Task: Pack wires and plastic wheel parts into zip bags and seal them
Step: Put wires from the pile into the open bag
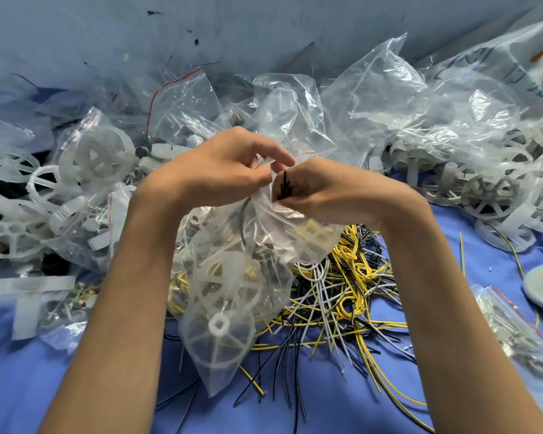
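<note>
The left hand (223, 166) pinches the mouth of the zip bag (264, 233), holding it above the surface (76, 389) so the wheel parts (221, 311) rest at its bottom, while the right hand (322, 194) grips, it seems, black wires (285, 184) to push them in

Yellow, black and pale grey wires (342, 292) tangle at lower centre on a blue counter (44, 386). Translucent white wheels (218, 328) fill a clear bag (273, 227). Clear bags (182, 101) at upper left carry red zip stripes. At the right edge, a grey-white disc (539, 286) bears black dots. The wall (264, 26) is pale blue-grey, flecked dark.
</note>
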A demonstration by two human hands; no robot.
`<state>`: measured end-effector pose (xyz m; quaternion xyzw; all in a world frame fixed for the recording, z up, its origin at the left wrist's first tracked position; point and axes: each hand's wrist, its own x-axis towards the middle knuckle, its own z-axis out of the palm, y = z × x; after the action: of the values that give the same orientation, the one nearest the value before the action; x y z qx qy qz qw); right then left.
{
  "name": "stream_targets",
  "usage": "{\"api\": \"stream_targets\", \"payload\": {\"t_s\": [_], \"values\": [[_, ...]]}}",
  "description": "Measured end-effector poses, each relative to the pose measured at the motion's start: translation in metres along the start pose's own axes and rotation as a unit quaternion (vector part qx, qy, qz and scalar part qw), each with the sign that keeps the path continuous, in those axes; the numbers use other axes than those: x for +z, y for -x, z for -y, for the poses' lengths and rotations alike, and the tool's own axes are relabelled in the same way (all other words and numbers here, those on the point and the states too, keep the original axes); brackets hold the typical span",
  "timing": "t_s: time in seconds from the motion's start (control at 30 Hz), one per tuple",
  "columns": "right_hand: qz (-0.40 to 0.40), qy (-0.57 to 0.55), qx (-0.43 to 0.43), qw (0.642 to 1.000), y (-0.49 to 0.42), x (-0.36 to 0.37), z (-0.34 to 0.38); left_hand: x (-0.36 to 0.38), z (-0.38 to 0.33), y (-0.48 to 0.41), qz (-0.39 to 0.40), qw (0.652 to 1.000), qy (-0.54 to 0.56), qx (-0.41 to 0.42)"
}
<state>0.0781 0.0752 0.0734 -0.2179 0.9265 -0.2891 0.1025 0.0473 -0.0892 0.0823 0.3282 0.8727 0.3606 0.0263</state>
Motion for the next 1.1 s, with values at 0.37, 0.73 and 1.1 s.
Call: {"api": "stream_targets", "payload": {"t_s": [0.37,0.73,1.1], "values": [[-0.052,0.056,0.040,0.996,-0.011,0.009,0.001,-0.001,-0.004,0.002,-0.054,0.998,-0.018,0.029],[-0.065,-0.027,0.060,0.996,0.013,-0.020,-0.013,0.000,0.014,-0.003,-0.051,0.993,-0.104,-0.029],[-0.035,0.058,0.195,0.978,0.006,-0.013,-0.035,-0.002,0.025,-0.005,-0.026,0.981,-0.166,-0.101]]}}
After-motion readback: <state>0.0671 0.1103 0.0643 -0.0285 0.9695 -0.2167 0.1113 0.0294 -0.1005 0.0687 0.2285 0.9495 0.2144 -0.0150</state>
